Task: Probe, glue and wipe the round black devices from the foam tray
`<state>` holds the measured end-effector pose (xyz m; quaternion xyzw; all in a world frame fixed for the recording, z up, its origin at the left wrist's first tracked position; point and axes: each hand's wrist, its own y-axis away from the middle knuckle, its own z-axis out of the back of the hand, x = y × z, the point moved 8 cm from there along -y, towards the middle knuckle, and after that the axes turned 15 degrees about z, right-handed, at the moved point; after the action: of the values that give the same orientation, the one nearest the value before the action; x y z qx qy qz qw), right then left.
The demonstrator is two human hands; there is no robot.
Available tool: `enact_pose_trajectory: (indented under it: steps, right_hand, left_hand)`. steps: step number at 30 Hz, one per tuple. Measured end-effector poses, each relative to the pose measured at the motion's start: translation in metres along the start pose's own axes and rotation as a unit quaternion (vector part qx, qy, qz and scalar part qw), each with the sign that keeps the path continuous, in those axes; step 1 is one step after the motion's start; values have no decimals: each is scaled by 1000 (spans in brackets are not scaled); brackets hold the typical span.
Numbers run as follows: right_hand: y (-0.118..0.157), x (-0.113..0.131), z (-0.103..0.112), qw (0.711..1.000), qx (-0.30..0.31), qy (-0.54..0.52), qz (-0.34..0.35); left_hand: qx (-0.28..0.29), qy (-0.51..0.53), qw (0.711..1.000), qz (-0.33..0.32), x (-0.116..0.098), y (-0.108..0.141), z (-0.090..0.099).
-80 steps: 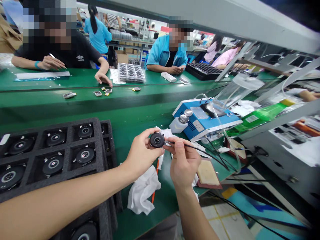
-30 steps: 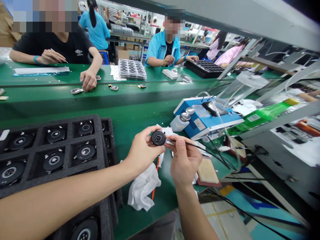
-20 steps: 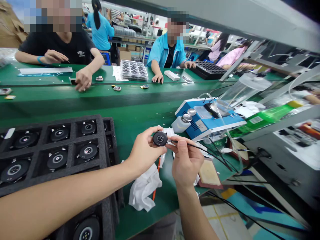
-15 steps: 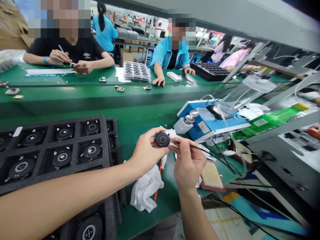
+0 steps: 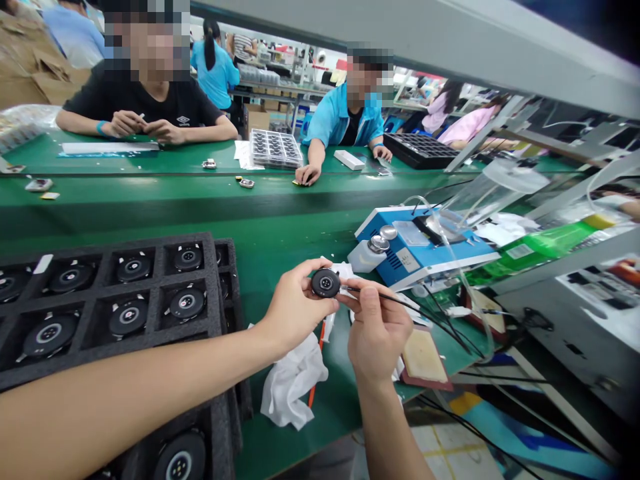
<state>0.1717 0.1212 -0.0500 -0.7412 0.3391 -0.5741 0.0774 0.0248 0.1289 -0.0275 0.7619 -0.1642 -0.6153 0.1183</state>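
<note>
My left hand is closed on the edge of a round black watch back, its face with a ring and several small metal contacts turned towards me. My right hand pinches a black cable near its thin end. That end meets the right edge of the watch back; whether it is joined there I cannot tell. Left of my hands, a black foam tray holds more round black watch backs in its square pockets. A crumpled white cloth lies below my hands, partly over an orange stick.
A blue and white machine stands right of centre, with a white pump bottle beside it. A tan sponge and a green bottle are to the right. Across the green bench, two co-workers sit near a clear tray.
My hands keep their hold on the watch back and the cable, almost unmoved. Across the bench, the co-worker in blue has reached down onto a small part. The view has shifted slightly.
</note>
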Motion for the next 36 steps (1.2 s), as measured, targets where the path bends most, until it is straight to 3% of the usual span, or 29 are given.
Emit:
enact_pose_trajectory:
  steps: [36]
  right_hand:
    - [-1,-2,1,1000,3,-2,3]
  left_hand:
    - [7,-18,1000,-3,0,-2,-2]
